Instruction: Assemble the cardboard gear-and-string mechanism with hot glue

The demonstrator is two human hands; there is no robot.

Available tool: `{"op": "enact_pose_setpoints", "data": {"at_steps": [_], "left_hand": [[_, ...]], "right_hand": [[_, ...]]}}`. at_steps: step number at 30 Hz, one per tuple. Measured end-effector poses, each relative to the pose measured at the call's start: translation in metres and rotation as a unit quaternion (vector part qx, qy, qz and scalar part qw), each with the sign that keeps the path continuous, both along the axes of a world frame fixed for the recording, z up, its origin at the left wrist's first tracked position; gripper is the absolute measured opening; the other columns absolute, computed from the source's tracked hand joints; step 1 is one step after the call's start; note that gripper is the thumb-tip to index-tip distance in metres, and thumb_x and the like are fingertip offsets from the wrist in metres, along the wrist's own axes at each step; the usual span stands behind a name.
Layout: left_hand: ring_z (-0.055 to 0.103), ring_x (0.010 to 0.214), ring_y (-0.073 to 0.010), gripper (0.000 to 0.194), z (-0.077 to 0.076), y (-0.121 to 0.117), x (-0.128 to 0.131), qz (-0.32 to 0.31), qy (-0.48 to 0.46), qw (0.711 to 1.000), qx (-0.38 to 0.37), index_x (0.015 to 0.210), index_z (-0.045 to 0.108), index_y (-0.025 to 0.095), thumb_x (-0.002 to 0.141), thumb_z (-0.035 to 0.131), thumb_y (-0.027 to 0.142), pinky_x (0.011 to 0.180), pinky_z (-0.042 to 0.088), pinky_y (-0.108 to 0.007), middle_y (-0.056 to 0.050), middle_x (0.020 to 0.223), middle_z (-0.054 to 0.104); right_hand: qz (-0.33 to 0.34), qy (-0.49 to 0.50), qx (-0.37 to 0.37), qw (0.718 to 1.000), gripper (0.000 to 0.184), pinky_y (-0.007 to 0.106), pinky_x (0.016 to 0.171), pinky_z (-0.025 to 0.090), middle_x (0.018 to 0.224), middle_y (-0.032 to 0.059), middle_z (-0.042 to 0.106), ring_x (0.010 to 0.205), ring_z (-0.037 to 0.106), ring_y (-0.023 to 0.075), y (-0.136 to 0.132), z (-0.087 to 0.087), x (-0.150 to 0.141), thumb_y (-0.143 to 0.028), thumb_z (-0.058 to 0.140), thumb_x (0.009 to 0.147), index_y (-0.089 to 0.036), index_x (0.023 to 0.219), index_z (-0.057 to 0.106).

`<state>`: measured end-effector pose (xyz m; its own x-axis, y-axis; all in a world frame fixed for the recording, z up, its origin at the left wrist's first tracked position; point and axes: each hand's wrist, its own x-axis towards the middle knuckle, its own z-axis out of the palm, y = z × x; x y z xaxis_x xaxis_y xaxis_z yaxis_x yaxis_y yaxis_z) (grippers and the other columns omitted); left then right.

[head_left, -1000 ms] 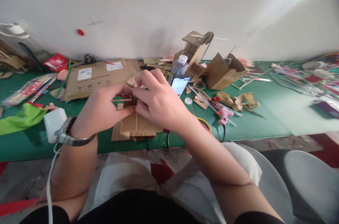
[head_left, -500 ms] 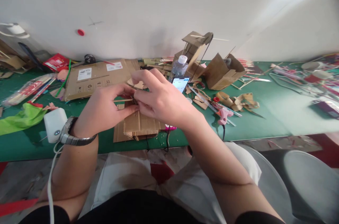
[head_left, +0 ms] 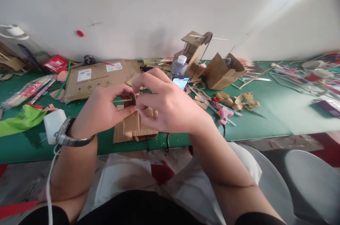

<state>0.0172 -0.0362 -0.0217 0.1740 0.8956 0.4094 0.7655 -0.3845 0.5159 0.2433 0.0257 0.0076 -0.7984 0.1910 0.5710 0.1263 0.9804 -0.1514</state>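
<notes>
Over a cardboard box construction (head_left: 131,123), both of my hands meet at a small corrugated cardboard piece (head_left: 134,98). My left hand (head_left: 102,108) is closed, pinching that piece between thumb and fingers. A thin wooden stick (head_left: 119,101) runs out from the piece under the left palm. My right hand (head_left: 170,106) has its fingers curled in at the piece's right side, fingertips close to the left thumb tip. Whatever the right fingertips pinch is mostly hidden behind them. The construction rests on a flat cardboard sheet (head_left: 118,134) near the table's front edge.
Behind my hands stand a plastic bottle (head_left: 179,65), a lit phone (head_left: 181,83) and a tall cardboard model (head_left: 196,49). A pink glue gun (head_left: 224,114) lies right, near an open cardboard box (head_left: 224,72). A flattened carton (head_left: 98,76) and white power bank (head_left: 55,125) are left.
My right hand has turned slightly and its fingers have shifted at the cardboard piece, showing more of its edge. The left hand holds nearly the same place.
</notes>
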Motion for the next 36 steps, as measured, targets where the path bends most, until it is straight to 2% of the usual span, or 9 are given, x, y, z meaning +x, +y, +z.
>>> {"op": "enact_pose_setpoints", "data": {"at_steps": [3, 6, 9, 13, 21, 28, 36], "left_hand": [[0.081, 0.096, -0.0218, 0.022, -0.001, 0.000, -0.001, -0.022, -0.010, 1.000, -0.007, 0.113, 0.073, 0.031, 0.093, 0.075, 0.040, 0.090, 0.067, -0.034, 0.001, 0.106, 0.083], [0.082, 0.102, -0.0238, 0.028, -0.002, 0.000, -0.004, -0.027, -0.005, 1.000, -0.014, 0.121, 0.074, 0.031, 0.095, 0.074, 0.041, 0.094, 0.067, -0.037, -0.001, 0.116, 0.083], [0.082, 0.104, -0.0258, 0.030, -0.003, 0.001, -0.005, -0.023, 0.007, 1.000, -0.010, 0.122, 0.075, 0.032, 0.094, 0.075, 0.044, 0.096, 0.067, -0.040, -0.001, 0.120, 0.083], [0.081, 0.104, -0.0279, 0.031, -0.001, 0.001, -0.004, -0.021, 0.029, 0.999, -0.002, 0.124, 0.075, 0.032, 0.096, 0.073, 0.046, 0.097, 0.066, -0.044, -0.002, 0.120, 0.083], [0.080, 0.106, -0.0273, 0.030, -0.002, 0.002, -0.002, -0.028, 0.056, 0.998, 0.016, 0.125, 0.073, 0.031, 0.099, 0.067, 0.047, 0.096, 0.063, -0.043, -0.004, 0.123, 0.082], [0.080, 0.109, -0.0275, 0.031, -0.003, 0.003, -0.002, -0.029, 0.071, 0.996, 0.036, 0.124, 0.073, 0.028, 0.100, 0.066, 0.047, 0.096, 0.062, -0.041, -0.006, 0.122, 0.082], [0.080, 0.106, -0.0269, 0.030, -0.005, 0.003, 0.000, -0.025, 0.075, 0.995, 0.054, 0.123, 0.074, 0.027, 0.099, 0.068, 0.046, 0.095, 0.062, -0.041, -0.006, 0.120, 0.083]], "right_hand": [[0.010, 0.022, -0.051, 0.998, 0.014, 0.042, 0.086, 0.047, 0.098, 0.0089, 0.061, 0.092, 0.053, 0.0223, 0.005, 0.008, 0.011, -0.009, 0.052, 0.091, -0.021, 0.085, 0.056], [0.015, 0.009, -0.105, 0.994, 0.014, 0.035, 0.073, 0.039, 0.083, 0.0028, 0.053, 0.077, 0.044, 0.0179, 0.013, 0.012, 0.020, -0.009, 0.051, 0.088, -0.023, 0.085, 0.048], [0.015, -0.006, -0.135, 0.991, 0.016, 0.033, 0.068, 0.032, 0.080, 0.0006, 0.048, 0.071, 0.037, 0.0161, 0.018, 0.013, 0.025, -0.011, 0.047, 0.091, -0.024, 0.085, 0.041], [0.035, -0.004, -0.167, 0.985, 0.018, 0.033, 0.067, 0.030, 0.076, -0.0017, 0.043, 0.068, 0.034, 0.0151, 0.021, 0.013, 0.027, -0.013, 0.043, 0.097, -0.025, 0.085, 0.037], [0.074, 0.032, -0.210, 0.974, 0.028, 0.032, 0.069, 0.034, 0.076, -0.0015, 0.044, 0.069, 0.037, 0.0143, 0.026, 0.015, 0.035, -0.025, 0.036, 0.110, -0.024, 0.083, 0.043], [0.101, 0.123, -0.293, 0.943, 0.041, 0.031, 0.067, 0.040, 0.069, -0.0018, 0.047, 0.067, 0.046, 0.0139, 0.023, 0.020, 0.049, -0.039, 0.048, 0.114, -0.022, 0.076, 0.049], [0.100, 0.143, -0.276, 0.945, 0.047, 0.031, 0.062, 0.039, 0.066, -0.0022, 0.047, 0.064, 0.048, 0.0128, 0.018, 0.024, 0.056, -0.045, 0.055, 0.113, -0.021, 0.073, 0.054]]}}
